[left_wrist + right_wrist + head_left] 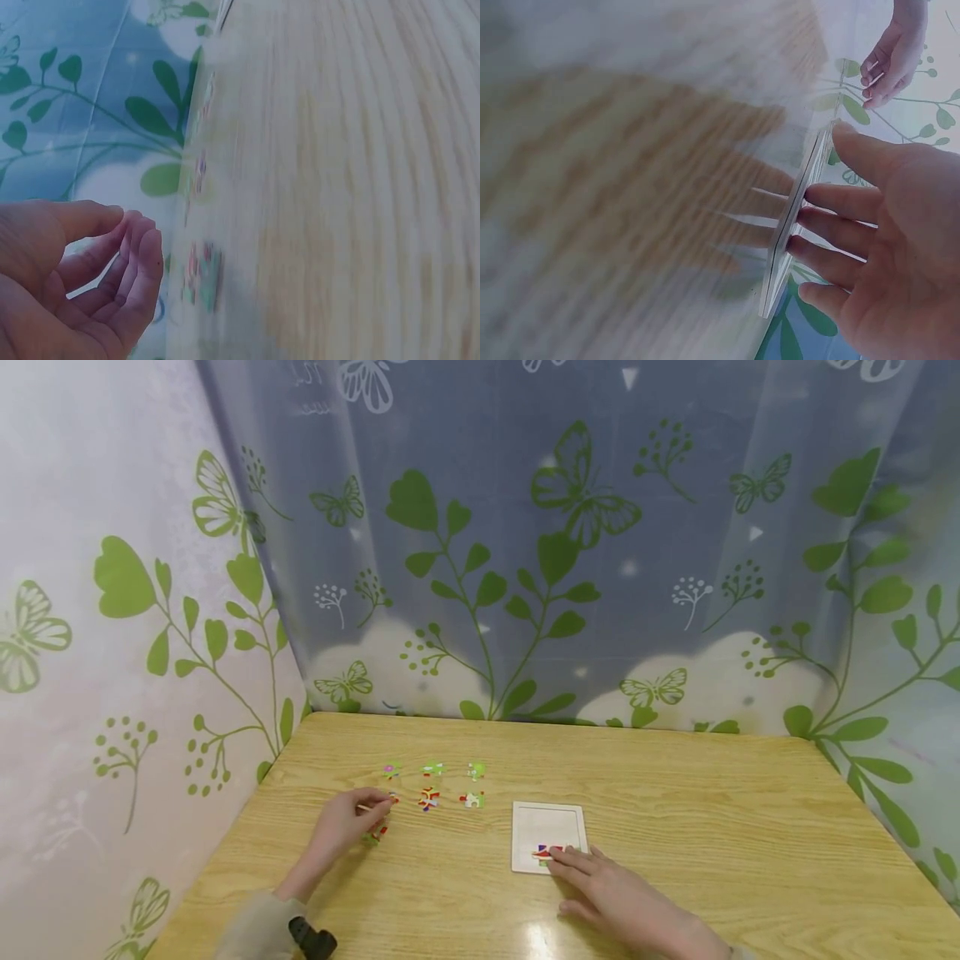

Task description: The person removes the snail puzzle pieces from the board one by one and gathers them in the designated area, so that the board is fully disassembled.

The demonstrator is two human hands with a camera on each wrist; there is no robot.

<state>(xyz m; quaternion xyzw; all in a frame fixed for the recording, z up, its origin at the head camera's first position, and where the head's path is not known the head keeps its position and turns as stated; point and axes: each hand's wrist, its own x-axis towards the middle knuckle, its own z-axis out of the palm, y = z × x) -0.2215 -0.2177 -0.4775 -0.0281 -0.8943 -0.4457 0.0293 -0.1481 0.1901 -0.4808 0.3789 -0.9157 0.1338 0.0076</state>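
In the head view, my left hand [348, 822] is over the left part of the table beside several small colourful jigsaw pieces [428, 799]. Its fingers are loosely curled, the thumb near the index fingertip, and the left wrist view shows nothing between them. One red piece [394, 797] appears right at those fingertips; another piece [377, 833] lies below the hand. My right hand [611, 893] rests its fairly straight fingers on the lower right of a white square puzzle tray [525, 827]. Red, purple and green pieces [542, 853] sit in the tray's lower part, partly hidden by the fingers.
More jigsaw pieces [476, 770] lie in rough rows left of the tray on the wooden table [675, 802]. A curtain with leaves and butterflies [480, 568] hangs along the table's back and sides. A dark watch-like band [311, 937] is on the left wrist.
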